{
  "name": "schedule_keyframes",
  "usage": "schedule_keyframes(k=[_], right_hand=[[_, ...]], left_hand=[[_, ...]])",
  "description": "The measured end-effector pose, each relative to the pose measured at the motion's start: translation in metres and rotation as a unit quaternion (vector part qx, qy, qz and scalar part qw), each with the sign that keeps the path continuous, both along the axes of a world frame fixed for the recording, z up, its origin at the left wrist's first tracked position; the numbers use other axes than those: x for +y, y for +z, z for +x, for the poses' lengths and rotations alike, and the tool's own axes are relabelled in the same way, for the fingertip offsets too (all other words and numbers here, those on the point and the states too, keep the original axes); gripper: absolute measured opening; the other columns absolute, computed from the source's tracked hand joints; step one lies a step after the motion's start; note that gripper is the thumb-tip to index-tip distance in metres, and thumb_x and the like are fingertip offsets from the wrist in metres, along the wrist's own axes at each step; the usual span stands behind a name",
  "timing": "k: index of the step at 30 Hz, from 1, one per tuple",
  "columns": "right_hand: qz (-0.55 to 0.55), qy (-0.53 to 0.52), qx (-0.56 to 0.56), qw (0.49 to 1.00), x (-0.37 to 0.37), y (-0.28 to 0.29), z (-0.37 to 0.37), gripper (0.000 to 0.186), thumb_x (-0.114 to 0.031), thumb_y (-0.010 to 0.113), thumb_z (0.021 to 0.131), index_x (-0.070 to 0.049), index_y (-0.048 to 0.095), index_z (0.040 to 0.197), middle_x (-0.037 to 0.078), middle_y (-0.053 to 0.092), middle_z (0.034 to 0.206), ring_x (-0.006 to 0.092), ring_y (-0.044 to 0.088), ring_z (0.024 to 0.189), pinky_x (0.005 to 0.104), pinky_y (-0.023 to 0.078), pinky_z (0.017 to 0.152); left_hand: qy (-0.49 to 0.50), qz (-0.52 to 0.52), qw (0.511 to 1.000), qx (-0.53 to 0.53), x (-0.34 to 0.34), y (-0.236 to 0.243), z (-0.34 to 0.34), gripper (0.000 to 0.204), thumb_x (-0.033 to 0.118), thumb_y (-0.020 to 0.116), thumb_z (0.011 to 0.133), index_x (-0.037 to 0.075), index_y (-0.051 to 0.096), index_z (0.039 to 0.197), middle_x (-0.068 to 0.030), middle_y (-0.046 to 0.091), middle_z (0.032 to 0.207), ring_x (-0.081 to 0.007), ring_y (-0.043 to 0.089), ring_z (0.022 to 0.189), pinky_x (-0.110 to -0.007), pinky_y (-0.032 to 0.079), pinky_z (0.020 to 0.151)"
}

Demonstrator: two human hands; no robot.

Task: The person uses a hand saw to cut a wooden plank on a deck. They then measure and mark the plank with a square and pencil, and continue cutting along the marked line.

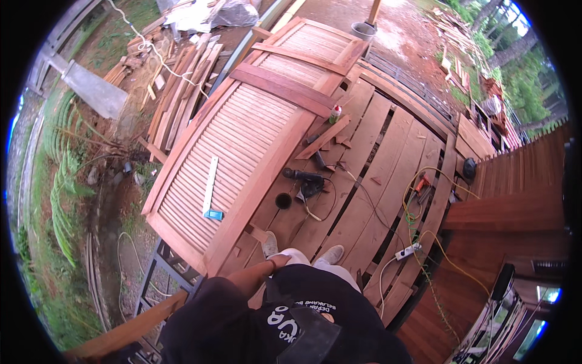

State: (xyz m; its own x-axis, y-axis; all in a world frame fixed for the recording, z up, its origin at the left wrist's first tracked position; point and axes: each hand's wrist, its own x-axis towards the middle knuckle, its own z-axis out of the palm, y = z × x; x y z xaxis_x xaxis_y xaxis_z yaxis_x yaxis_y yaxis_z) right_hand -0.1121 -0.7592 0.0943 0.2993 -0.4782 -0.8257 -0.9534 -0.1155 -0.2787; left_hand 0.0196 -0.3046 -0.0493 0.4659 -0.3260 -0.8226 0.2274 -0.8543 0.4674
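My left arm reaches down to my light trousers, and my left hand (280,261) rests by my thigh, its fingers not showing clearly. My right hand is not visible; a small skin-coloured patch beside a dark strap on my shirt is too little to name. Closest to my left hand lies a long louvred wooden door (233,130), raised on a support. A try square (210,189) with a pale blade and blue stock lies on its slats, untouched. Two loose boards cross the door farther up, one a dark reddish plank (282,90) and the other a thinner strip (301,59).
On the plank deck (370,164) lie a black power tool (310,185), a dark round cup (283,201), a small bottle (335,114) and wood offcuts. A power strip (407,252), cables and an orange-handled tool (422,183) are to the right. Gaps run between planks.
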Motion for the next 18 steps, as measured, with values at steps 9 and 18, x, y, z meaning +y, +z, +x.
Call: schedule_keyframes(k=[9,18], right_hand=[[-0.005,0.218,-0.047,0.975,-0.062,0.018,0.163,0.057,-0.024,0.067,0.085,-0.001,0.051,0.135,0.017,0.068,0.116,0.0311,0.065,0.108,0.0385,0.049,0.093],[-0.177,0.497,-0.329,0.783,-0.013,0.047,0.369,0.060,-0.015,0.062,0.085,-0.003,0.045,0.142,0.026,0.061,0.126,0.0388,0.061,0.114,0.0430,0.047,0.097]], left_hand=[[0.539,-0.058,0.837,0.068,-0.050,0.077,-0.080,0.058,0.048,0.048,0.096,0.004,0.057,0.133,-0.0255,0.054,0.136,-0.0387,0.053,0.126,-0.041,0.041,0.107],[0.499,-0.066,0.863,0.051,-0.089,0.075,-0.093,0.050,0.045,0.056,0.090,0.007,0.066,0.122,-0.0233,0.064,0.123,-0.0386,0.061,0.115,-0.042,0.048,0.098]])
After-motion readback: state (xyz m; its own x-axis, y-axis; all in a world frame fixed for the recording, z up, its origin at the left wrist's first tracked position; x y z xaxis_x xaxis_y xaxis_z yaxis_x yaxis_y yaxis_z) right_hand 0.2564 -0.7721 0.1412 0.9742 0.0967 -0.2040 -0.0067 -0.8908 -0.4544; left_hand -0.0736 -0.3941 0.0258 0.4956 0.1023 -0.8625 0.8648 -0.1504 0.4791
